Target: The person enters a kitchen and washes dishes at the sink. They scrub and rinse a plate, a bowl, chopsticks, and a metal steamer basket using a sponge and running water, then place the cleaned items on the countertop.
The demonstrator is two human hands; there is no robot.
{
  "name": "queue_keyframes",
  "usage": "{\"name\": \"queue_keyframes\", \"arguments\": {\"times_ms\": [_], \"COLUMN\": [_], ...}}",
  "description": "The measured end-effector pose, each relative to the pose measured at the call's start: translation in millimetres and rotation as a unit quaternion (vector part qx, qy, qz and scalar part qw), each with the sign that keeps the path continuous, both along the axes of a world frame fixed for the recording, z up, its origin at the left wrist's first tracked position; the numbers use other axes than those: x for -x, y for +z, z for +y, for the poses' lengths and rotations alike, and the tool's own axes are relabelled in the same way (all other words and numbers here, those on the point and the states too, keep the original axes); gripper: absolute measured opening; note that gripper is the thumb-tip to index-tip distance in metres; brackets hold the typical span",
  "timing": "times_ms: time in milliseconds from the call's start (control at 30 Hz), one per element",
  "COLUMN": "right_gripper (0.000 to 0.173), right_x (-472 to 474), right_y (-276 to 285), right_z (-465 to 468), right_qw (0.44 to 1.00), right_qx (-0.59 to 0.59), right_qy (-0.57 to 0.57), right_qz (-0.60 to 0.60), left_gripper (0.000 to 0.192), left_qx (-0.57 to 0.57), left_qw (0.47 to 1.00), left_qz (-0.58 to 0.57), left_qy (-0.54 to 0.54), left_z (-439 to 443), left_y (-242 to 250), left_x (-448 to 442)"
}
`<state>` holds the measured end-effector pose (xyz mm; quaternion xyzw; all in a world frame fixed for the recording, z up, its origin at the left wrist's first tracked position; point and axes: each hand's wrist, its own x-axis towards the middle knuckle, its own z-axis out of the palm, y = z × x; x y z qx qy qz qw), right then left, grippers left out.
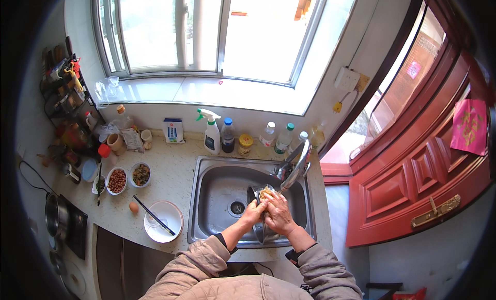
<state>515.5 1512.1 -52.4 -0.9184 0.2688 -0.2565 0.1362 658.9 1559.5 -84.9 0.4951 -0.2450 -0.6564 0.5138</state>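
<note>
Both hands are together over the right half of the stainless-steel sink (211, 187). My left hand (254, 212) and my right hand (278, 212) press around a light brown, wet-looking item (266, 191), too covered to identify. Beneath and around the hands is a round metal pot or basin (260, 233), tilted in the sink, its middle hidden by the hands. The curved chrome faucet (301, 164) reaches over from the sink's back right corner, its spout end near my right fingertips. Left of the pot, the sink drain (237, 207) shows.
Left on the counter are a white bowl (176, 214) with chopsticks across it, an egg (133, 207), a bowl of reddish nuts or beans (117, 180) and a vegetable dish (140, 174). Bottles and a spray bottle (212, 137) line the wall behind. A red door (414, 187) stands right.
</note>
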Motion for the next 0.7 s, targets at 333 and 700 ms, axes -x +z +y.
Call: {"name": "queue_keyframes", "arguments": {"times_ms": [333,700], "right_gripper": [0.041,0.037], "right_x": [-6,-22], "right_y": [2,-10], "right_z": [16,-2], "right_qw": [0.995,0.988], "right_qx": [-0.064,-0.066], "right_qy": [0.04,-0.067], "right_qz": [-0.064,-0.125], "left_gripper": [0.031,0.029], "left_qx": [0.076,0.017], "left_qw": [0.994,0.994], "left_qz": [0.078,0.059], "left_qy": [0.028,0.088], "left_z": [0,13], "left_y": [-24,-29], "left_x": [-19,-11]}}
